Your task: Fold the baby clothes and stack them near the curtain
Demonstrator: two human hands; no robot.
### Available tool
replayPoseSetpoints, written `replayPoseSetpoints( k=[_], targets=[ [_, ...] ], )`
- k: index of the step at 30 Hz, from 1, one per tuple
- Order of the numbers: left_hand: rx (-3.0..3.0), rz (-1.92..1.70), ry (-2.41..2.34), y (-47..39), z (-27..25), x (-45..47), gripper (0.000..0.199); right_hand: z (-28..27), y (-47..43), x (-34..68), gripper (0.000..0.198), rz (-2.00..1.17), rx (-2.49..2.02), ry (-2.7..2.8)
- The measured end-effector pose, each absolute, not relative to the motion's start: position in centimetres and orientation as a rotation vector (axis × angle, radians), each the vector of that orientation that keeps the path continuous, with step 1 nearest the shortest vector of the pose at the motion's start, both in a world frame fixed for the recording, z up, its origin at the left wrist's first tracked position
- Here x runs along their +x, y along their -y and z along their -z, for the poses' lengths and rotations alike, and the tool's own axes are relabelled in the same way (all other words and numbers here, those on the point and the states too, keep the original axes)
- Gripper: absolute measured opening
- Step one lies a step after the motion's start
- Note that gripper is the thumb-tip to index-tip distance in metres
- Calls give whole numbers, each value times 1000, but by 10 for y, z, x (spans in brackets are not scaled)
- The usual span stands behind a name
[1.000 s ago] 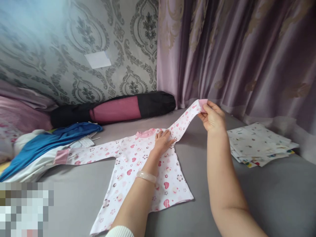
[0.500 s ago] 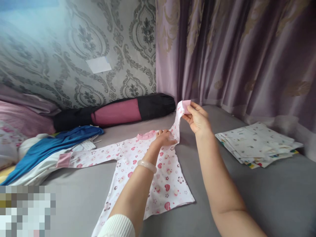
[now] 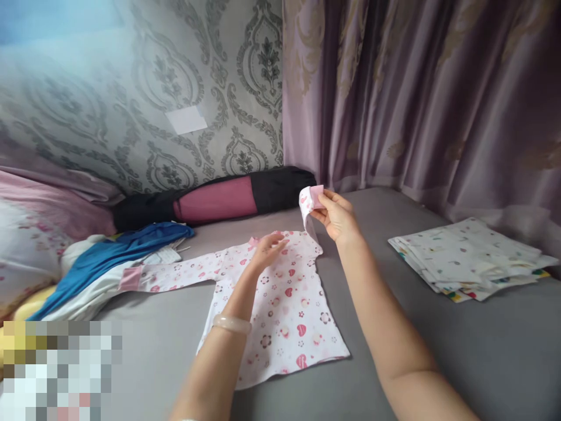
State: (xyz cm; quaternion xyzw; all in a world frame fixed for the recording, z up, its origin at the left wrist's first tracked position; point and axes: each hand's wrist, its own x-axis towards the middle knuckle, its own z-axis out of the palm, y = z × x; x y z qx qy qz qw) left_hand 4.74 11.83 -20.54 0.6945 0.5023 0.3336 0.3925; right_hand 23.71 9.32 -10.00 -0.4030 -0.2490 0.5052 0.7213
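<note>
A child's long-sleeved shirt (image 3: pixel 302 313), white with pink hearts and flowers, lies spread on the grey bed sheet (image 3: pixel 368 380). Its left-hand sleeve stretches flat to the side, ending in a pink cuff (image 3: pixel 130 279). My right hand (image 3: pixel 339 216) pinches the other pink cuff between thumb and fingers, lifting that sleeve so it curves up off the bed. Over the upper chest near the collar is my left hand (image 3: pixel 268 250), fingers extended and holding nothing; whether it touches the cloth I cannot tell. My left forearm hides part of the shirt.
A folded stack of patterned white cloth (image 3: pixel 468 257) lies at the right. Along the wall rests a long black and pink bag (image 3: pixel 214 199). Blue clothing (image 3: pixel 127 245) and pillows (image 3: pixel 26 245) are heaped at the left. A purple curtain (image 3: pixel 394 88) hangs behind.
My left hand has moved left from the shoulder of the shirt towards the collar. My right hand has brought the raised cuff slightly left, and the sleeve bends over more.
</note>
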Motion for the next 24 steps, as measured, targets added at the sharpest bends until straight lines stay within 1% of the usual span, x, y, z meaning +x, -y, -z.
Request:
replayPoseSetpoints(
  k=[4,7,15,18,24],
  targets=[
    [1381,-996,-1445,-107,202,3,38,102,-92,224,7,-1169,-900,567],
    [1200,-1083,-1508,-99,210,-19,35,108,-94,213,7,-1217,-924,570],
    [961,-1328,-1422,-93,230,-33,17,144,-105,183,13,-1347,-1033,609],
    [910,-1336,-1369,-93,229,-30,15,157,-106,171,11,-1398,-1090,610],
    [870,-1269,-1335,-92,228,-27,18,179,-100,144,6,-1485,-1113,700]
  ],
)
